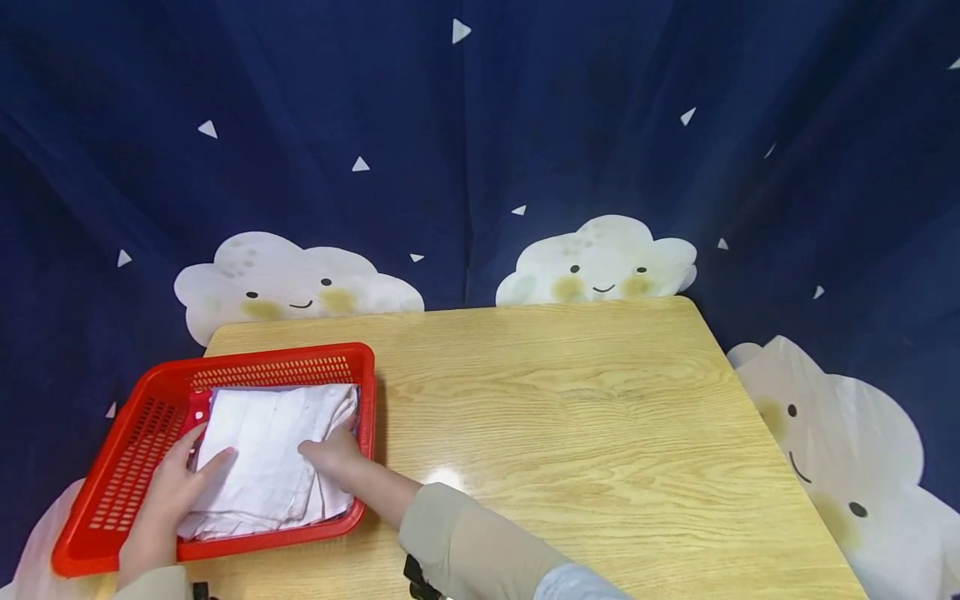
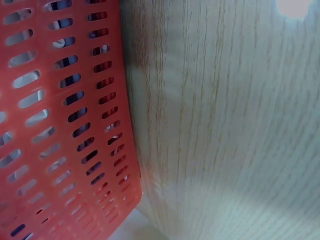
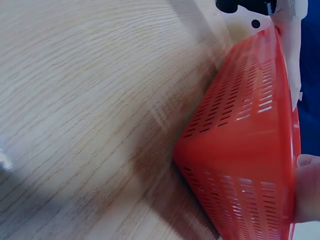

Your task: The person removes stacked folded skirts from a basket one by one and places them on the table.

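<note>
A folded white cloth lies flat on top of other fabric inside a red plastic basket. Along the cloth's left edge is my left hand, its fingers extended and its thumb spread over the top. My right hand grips the cloth's right side, thumb on the upper face; its other fingers are mostly hidden by folds and the basket's side. In the right wrist view, part of the right hand shows over the basket rim. The left wrist view holds only the basket's slotted wall and wood.
The basket stands at the left end of a light wooden table. Red fabric with white dots shows beside the cloth. Behind the table hangs a dark blue curtain with white triangles and smiling clouds.
</note>
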A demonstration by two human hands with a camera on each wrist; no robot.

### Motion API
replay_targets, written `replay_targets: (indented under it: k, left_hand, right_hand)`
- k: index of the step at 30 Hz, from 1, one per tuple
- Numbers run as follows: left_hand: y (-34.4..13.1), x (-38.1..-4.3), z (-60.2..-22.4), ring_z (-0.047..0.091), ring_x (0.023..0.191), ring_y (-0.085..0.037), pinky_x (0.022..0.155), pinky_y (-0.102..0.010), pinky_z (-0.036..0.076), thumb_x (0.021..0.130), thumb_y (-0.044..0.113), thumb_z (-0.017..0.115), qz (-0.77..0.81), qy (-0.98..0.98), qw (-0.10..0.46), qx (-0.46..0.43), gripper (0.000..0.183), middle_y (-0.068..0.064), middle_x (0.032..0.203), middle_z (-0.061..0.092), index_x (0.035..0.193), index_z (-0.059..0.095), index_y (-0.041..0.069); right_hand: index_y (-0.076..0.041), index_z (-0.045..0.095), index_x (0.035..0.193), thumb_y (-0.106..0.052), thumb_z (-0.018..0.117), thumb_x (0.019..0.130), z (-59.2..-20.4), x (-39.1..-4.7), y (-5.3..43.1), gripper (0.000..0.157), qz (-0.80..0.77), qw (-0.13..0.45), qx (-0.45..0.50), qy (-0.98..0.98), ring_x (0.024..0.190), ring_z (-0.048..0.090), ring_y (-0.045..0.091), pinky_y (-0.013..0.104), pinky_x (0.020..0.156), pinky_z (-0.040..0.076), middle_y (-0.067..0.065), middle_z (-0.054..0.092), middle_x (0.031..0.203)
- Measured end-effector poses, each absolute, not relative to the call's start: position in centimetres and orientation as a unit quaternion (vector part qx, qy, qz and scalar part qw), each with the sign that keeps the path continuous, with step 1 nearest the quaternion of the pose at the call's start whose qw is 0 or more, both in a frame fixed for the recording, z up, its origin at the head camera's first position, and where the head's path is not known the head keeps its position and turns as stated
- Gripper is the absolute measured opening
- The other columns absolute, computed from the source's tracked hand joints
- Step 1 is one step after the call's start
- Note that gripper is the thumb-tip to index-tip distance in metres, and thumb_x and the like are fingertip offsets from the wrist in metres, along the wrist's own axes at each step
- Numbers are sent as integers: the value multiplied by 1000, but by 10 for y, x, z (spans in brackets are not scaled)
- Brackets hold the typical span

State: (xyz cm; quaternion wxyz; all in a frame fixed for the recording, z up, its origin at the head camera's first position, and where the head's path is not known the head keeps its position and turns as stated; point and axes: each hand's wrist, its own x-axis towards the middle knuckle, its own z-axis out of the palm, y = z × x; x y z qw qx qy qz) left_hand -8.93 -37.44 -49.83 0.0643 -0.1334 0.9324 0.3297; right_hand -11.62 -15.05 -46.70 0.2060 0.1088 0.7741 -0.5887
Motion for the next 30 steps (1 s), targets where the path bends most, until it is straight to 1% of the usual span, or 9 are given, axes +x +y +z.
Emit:
replay_targets:
  k: [3,6,8,11,13,16,20,25,30]
  left_hand:
    - [-374,-89,-498,24,116,-53,93,-68,25,87,50,51,323,934,73,-136,87,-40,133,20,142,13,-7]
    - [-373,-88,-498,24,115,-53,93,-67,26,87,51,50,317,935,79,-137,89,-40,132,20,141,12,-7]
    - [-372,-88,-498,25,115,-53,93,-67,26,87,51,50,315,936,79,-137,89,-39,131,21,142,12,-7]
    - [-371,-87,-497,25,114,-53,93,-66,27,86,50,51,312,938,75,-134,89,-39,131,21,142,11,-7]
    - [-370,-87,-496,25,114,-52,93,-66,27,87,50,51,309,939,72,-132,89,-39,131,21,142,11,-7]
    - [-370,-87,-496,26,114,-52,93,-66,28,87,48,52,304,942,61,-128,87,-38,129,22,141,14,-8]
    - [-368,-86,-497,28,111,-50,91,-65,31,87,44,55,297,946,39,-119,83,-35,126,26,140,19,-9]
    - [-367,-86,-497,29,110,-50,91,-65,32,87,43,55,306,944,39,-120,82,-35,126,26,140,19,-9]
    - [-371,-88,-496,27,115,-52,92,-66,29,87,45,54,329,931,68,-143,85,-38,134,23,143,12,-3]
  right_hand:
    - [15,18,136,-10,66,70,-470,-119,-152,86,-602,226,114,757,78,57,23,31,76,49,26,56,109]
    - [16,24,134,-6,66,70,-472,-122,-152,79,-614,239,117,743,55,45,17,27,56,43,19,57,90]
    - [16,31,128,-3,66,70,-472,-124,-152,70,-621,238,114,738,58,47,17,28,58,45,18,56,88]
    - [13,42,119,1,66,69,-470,-124,-151,58,-609,226,101,753,80,56,25,34,76,50,20,56,95]
    - [9,47,114,1,66,68,-467,-123,-149,51,-593,214,84,772,97,55,29,35,88,47,21,56,102]
    - [3,54,112,-3,68,67,-464,-122,-147,48,-553,198,59,807,97,55,25,29,86,47,15,57,100]
    - [-7,60,109,-11,71,66,-463,-120,-145,45,-516,188,38,835,98,49,23,25,83,44,9,49,101]
    - [-12,58,109,-16,72,69,-464,-120,-145,43,-516,211,16,830,109,46,24,29,90,40,9,50,112]
    - [-10,47,113,-12,71,72,-467,-120,-143,47,-558,224,1,799,108,52,20,27,91,43,12,55,116]
